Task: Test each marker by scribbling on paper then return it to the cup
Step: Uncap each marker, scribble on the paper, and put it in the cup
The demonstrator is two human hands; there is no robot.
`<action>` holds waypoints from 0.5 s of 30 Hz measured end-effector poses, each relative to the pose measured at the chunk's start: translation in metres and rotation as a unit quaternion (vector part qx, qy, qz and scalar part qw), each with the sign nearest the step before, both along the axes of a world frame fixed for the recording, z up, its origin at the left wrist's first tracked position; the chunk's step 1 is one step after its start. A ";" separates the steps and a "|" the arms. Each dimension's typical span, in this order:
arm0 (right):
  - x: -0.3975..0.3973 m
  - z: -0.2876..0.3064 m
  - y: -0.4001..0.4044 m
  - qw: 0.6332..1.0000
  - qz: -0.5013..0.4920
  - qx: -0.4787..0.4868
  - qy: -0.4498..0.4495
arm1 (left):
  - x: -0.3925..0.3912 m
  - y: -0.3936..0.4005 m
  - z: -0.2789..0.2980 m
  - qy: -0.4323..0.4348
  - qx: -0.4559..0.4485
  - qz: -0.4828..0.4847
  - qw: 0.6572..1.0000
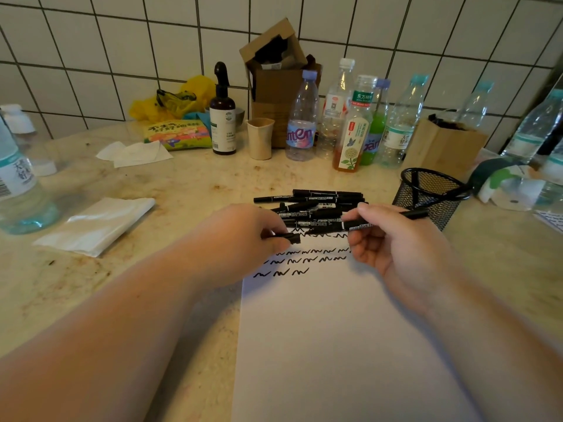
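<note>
Head view: your right hand [393, 239] grips a marker [362, 224] over the scribbled paper [335, 330]; your left hand [243, 239] pinches its cap [289, 237]. Marker pile [313, 205] beside mesh cup [429, 193].

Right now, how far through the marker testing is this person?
Partway. Rows of scribbles already mark the paper. The right hand holds a marker; the left hand pinches its cap. A pile of markers remains on the table, and no markers show in the mesh cup.

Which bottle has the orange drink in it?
The tea bottle with the butterfly-and-flower label, standing frontmost in the bottle row. Its neighbours look clear, or green.
</note>
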State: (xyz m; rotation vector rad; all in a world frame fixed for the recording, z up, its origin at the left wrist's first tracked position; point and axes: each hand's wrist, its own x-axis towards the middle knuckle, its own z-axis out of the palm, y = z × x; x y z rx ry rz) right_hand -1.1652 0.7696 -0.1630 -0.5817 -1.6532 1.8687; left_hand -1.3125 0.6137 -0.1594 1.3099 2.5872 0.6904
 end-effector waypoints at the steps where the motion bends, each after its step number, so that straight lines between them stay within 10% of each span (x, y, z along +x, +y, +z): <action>1: 0.000 0.000 0.000 1.000 0.007 -0.013 0.000 | 0.001 0.000 0.000 -0.004 0.005 0.000 1.000; 15: 0.002 0.000 -0.003 0.999 0.040 0.004 -0.018 | 0.000 0.001 0.000 -0.022 0.054 -0.039 0.998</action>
